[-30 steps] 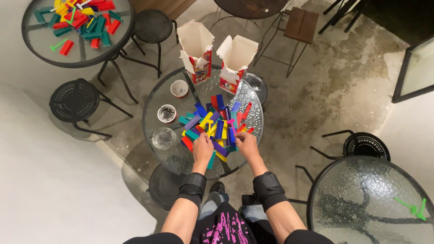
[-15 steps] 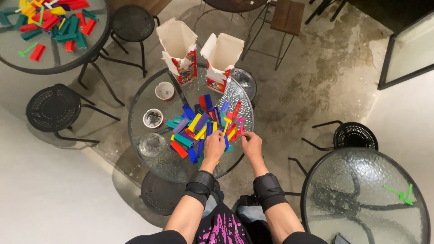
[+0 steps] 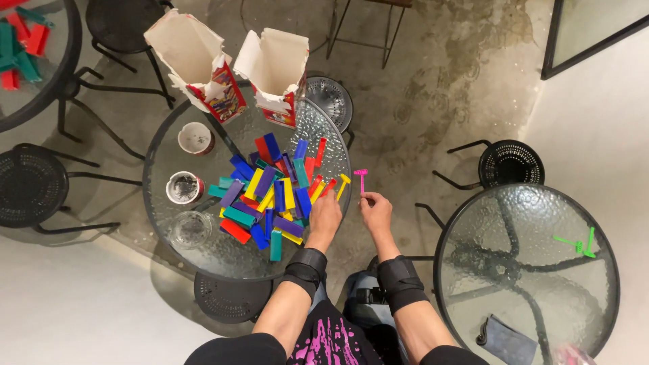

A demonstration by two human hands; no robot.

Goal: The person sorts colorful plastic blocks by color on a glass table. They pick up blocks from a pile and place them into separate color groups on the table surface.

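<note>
Held in the right hand (image 3: 376, 211), out past the rim of the round glass tabletop (image 3: 203, 253) and over the concrete floor (image 3: 433, 108): a small pink hammer-shaped stick (image 3: 361, 180), pinched at the lower end of its thin shaft, head uppermost. Judged light, stiff and probably plastic; smooth enough to twist in a loose pinch, so best taken low on the shaft, as here, or just under the head. Right-hand fingers (image 3: 367, 201) closed on that shaft. Left hand (image 3: 326, 217) rested at the near edge of the pile of coloured blocks (image 3: 274, 192), curled over it; could not tell whether anything was gripped there, the fingertips being hidden behind the knuckles. Blocks judged hard, light and slick-faced, likely to slide on glass; easiest taken across the narrow sides. A yellow stick (image 3: 343, 184) of the same shape lay at the right fringe of the pile. Behind the pile, two torn-open cartons (image 3: 236, 74) standing tilted, insides not visible; to the left, two small cups (image 3: 189, 162) and a clear glass dish (image 3: 190, 230), contents hard to make out. Another table at upper left cut off by the frame, as were the forearms below the black wrist wraps (image 3: 351, 270).
</note>
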